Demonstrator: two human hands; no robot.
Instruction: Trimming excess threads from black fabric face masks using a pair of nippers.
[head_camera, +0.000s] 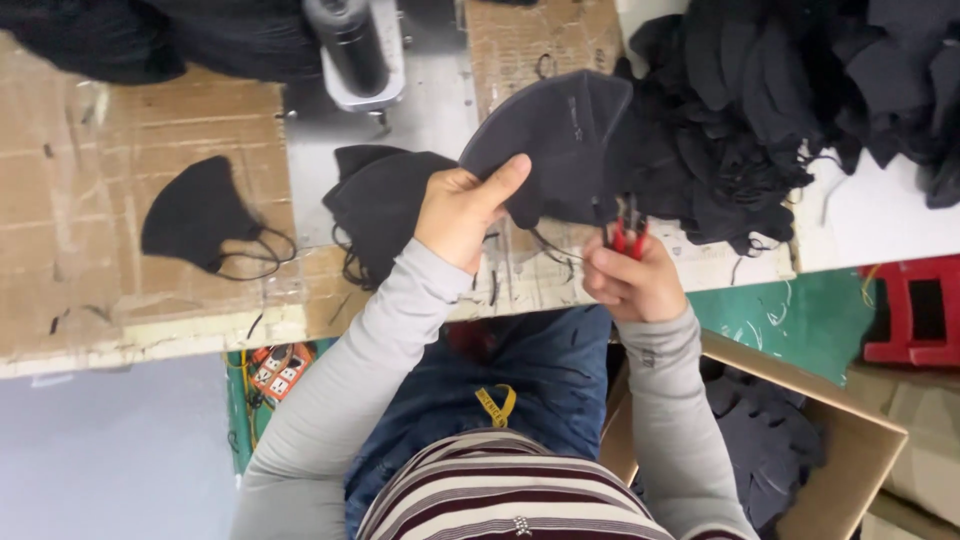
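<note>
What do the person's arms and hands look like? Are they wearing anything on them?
Both arms wear long, plain light grey sleeves that fit snugly and end at the wrists. The left hand and the right hand are bare: no gloves, and no rings or watch that I can see. Near the body, a top with dark red, grey and white stripes shows over the grey.

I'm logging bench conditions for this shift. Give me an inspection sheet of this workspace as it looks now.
Surface: worn cardboard-covered bench, metal plate under a machine head.
Job's things: dark face mask held up; red-handled snips at its lower edge.
Clutter: single mask, small stack, big pile, thread scraps.
Grippers: left hand grips the mask; right hand holds the snips.
Cables: yellow wire by an orange switch box.
Surroundings: cardboard box of masks, red stool, green floor.
</note>
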